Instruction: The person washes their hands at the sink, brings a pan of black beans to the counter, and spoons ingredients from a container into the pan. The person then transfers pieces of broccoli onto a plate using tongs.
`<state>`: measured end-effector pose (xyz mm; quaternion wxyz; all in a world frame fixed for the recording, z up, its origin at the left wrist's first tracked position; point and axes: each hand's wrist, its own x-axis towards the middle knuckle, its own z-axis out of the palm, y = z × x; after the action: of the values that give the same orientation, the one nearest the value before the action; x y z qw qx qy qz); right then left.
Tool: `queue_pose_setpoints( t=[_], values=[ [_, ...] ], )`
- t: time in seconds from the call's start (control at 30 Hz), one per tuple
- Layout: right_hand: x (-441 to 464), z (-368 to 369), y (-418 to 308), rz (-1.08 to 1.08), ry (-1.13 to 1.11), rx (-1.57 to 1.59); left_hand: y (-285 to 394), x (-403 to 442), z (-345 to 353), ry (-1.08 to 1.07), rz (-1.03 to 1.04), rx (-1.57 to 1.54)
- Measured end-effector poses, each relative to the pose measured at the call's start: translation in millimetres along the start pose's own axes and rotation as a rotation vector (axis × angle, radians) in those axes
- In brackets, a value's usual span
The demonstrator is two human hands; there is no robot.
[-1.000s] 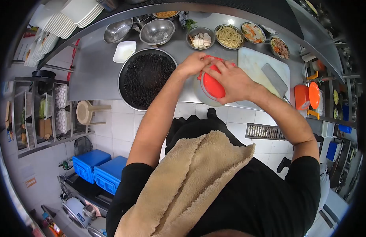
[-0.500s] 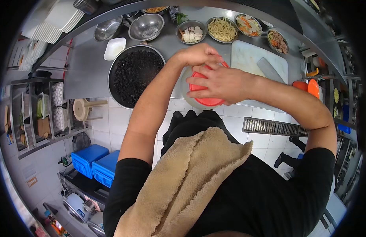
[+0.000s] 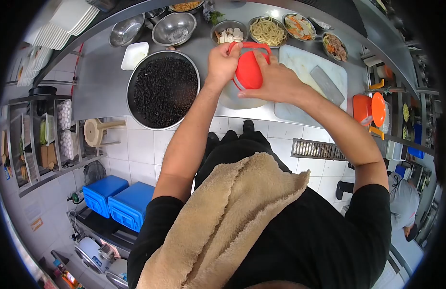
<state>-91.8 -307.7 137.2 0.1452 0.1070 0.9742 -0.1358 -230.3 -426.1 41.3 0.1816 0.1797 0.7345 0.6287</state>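
A round red plastic lid [image 3: 250, 72] is tilted up above the steel counter, its raised rim towards the far side. My left hand [image 3: 224, 63] grips the lid's left edge, the thumb along the rim. Spread across its right side, my right hand [image 3: 280, 81] has fingertips at the top and the thumb near the lower edge. Beneath lies a pale translucent round piece [image 3: 239, 102], partly covered by the hands; whether it is a bowl or a plate I cannot tell. To the left stands a large round pan [image 3: 130, 101] of small black pieces.
A white cutting board [image 3: 292, 60] with a cleaver [image 3: 327, 85] lies right. Behind are bowls of sliced mushrooms [image 3: 231, 35], thick noodles [image 3: 267, 31], cut vegetables [image 3: 300, 27] and meat [image 3: 334, 46]. A steel bowl [image 3: 174, 30] and white dish [image 3: 134, 56] stand back left. Another person [image 3: 403, 200] is right.
The red lid has risen away from me and tipped up. My left hand has moved left onto its edge; my right hand has shifted outward from over it to its right side.
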Motion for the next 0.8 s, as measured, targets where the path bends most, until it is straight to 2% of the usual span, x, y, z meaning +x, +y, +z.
queue_pose_setpoints(
  t=[0.07, 0.17, 0.27, 0.37, 0.47, 0.5, 0.6, 0.7, 0.8],
  values=[
    [2, -12, -18, 0.055, -0.034, -0.03, -2, -1, 0, -0.012, 0.024, -0.069],
    [11, -3, -15, 0.012, 0.028, -0.037, -8, 4, -8, 0.004, 0.036, -0.028],
    [10, 0, -7, -0.151, 0.13, -0.075, -6, -2, -17, -0.076, -0.038, -0.261],
    [-3, -13, -5, -0.323, 0.252, -0.053, 1, -6, -18, -0.102, -0.02, -0.344],
    [-27, -49, 6, -0.43, 0.32, 0.112, -2, -7, -30, -0.086, -0.084, -0.151],
    [-33, -55, 17, -0.447, 0.336, 0.183, -8, -7, -33, -0.066, -0.065, -0.172],
    [-41, -32, 73, -0.166, 0.399, 0.477, -23, -8, -35, -0.018, 0.012, -0.195],
    [-33, 57, 154, 0.128, 0.416, 0.42, -30, -17, -40, 0.027, 0.061, -0.124],
    [-41, 114, 164, 0.242, 0.391, 0.156, -36, -19, -44, 0.067, 0.027, -0.091]
  ],
)
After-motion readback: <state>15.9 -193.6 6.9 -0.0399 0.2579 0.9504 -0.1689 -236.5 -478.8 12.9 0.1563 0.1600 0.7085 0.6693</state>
